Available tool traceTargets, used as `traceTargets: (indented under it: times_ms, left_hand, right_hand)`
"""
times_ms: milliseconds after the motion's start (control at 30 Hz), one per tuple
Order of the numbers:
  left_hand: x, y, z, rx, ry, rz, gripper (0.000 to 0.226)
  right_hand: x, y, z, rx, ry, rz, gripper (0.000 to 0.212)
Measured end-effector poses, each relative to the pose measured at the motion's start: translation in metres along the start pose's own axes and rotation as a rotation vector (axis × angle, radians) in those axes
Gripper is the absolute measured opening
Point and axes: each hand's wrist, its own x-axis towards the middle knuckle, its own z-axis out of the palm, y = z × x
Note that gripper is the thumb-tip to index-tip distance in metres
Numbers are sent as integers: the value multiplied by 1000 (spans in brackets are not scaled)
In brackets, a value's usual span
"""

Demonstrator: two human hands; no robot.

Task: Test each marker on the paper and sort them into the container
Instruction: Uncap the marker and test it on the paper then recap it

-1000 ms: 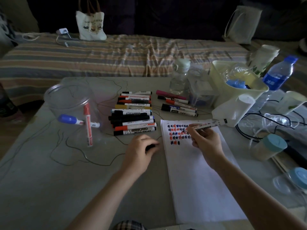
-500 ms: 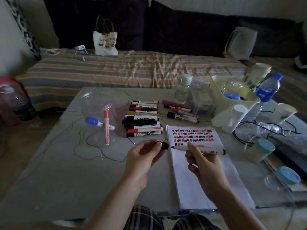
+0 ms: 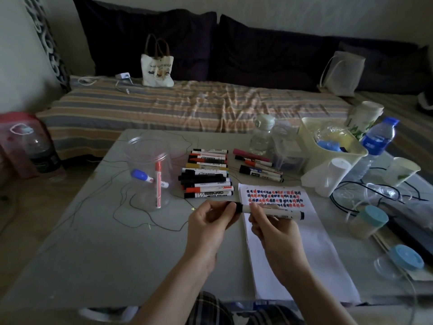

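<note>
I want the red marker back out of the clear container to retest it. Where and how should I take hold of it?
Pinch the red marker by its upper cap end, coming straight down through the clear container's open top. It stands nearly upright against the wall, and the blue-capped marker leans across its middle.

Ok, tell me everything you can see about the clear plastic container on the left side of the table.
The clear container is a see-through plastic tub, round, open at the top, standing upright on the grey table, left of the rows of markers. Two markers are inside: a red marker standing nearly upright and a blue-capped marker leaning across it. Thin dark wire loops on the table around its base. Neither hand touches it.
</note>
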Motion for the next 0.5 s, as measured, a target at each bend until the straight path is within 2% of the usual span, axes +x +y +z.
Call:
traceTargets:
  times_ms: [133,267,367,500]
  left_hand:
    - [3,0,-7,-21,-18,12,11]
    - [11,6,-20,-197,-5,12,15]
    - [17,13,-31,-250,57,93,12]
    - [15,25,-37,-245,75,177,21]
  right_hand:
    - [-2,5,9,-15,-21,-4,40]
    - [-2,-3,9,31,-141,46,39]
    - [-2,-5,6,60,-98,73,32]
    - [-2,-3,13,-181,-119,-4,10]
